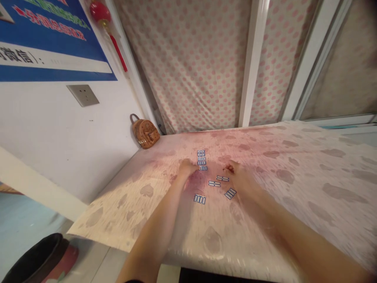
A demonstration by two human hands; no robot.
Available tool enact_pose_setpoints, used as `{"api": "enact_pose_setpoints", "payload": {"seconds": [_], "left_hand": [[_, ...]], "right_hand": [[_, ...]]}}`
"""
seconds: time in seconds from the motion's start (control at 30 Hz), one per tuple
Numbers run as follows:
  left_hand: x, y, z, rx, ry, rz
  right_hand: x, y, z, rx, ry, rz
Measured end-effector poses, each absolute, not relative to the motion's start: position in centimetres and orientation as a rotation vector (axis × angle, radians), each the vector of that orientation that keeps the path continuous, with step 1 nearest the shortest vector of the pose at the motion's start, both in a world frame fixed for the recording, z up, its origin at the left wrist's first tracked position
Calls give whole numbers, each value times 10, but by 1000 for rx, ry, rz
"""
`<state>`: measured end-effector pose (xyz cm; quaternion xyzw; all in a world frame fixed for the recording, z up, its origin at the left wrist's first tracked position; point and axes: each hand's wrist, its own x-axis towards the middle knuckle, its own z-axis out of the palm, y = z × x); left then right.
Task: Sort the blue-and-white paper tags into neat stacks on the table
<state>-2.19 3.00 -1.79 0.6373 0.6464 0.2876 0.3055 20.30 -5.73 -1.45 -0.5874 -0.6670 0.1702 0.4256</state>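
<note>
A column of small flat blue-and-white pieces (201, 158) lies on the patterned tablecloth (147, 192). My left hand (188, 168) is at the column's lower left, its fingertips closed on the edge of the lowest piece (203, 168). To the right, my right hand (235, 169) hovers over the cloth with curled fingers; what they hold, if anything, is hidden. Between and below my hands lie loose pieces of the same kind: two flat ones (214, 183), a tilted one (230, 193) beside my right wrist, and another (200, 199) nearer the front.
A small brown backpack (145, 133) stands at the table's back left corner, against the white wall (59, 129). Dotted curtains (194, 67) and white window frames (255, 59) rise behind the table. A dark-rimmed bin (41, 259) stands on the floor at lower left.
</note>
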Motion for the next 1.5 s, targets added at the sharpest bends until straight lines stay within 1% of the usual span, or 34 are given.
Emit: {"api": "enact_pose_setpoints", "payload": {"seconds": [0.13,0.23,0.33,0.43,0.73,0.87,0.97,1.13,1.2,1.5], "left_hand": [[-22,20,-18,1765,1783,786],[-21,9,-15,1822,1575,799],[-18,-4,-12,1879,1333,674],[-12,-15,-11,1925,1201,581],[-2,-23,-5,2018,1181,447],[0,-25,-1,1840,1146,568],[1,-25,1,1681,1097,668],[1,-25,2,1650,977,786],[1,-25,3,1645,945,816],[3,-26,4,1663,894,805]], "right_hand": [[203,-59,-21,-1632,-1845,307],[203,-61,-21,-1653,-1928,294],[204,-61,-20,-1661,-1955,286],[205,-59,-20,-1699,-1974,323],[202,-59,-16,-1797,-1989,367],[206,-62,-4,-1724,-1863,374],[210,-64,5,-1535,-1736,404],[209,-67,12,-1289,-1774,683],[207,-68,13,-1311,-1767,724],[201,-74,14,-1482,-1800,614]]}}
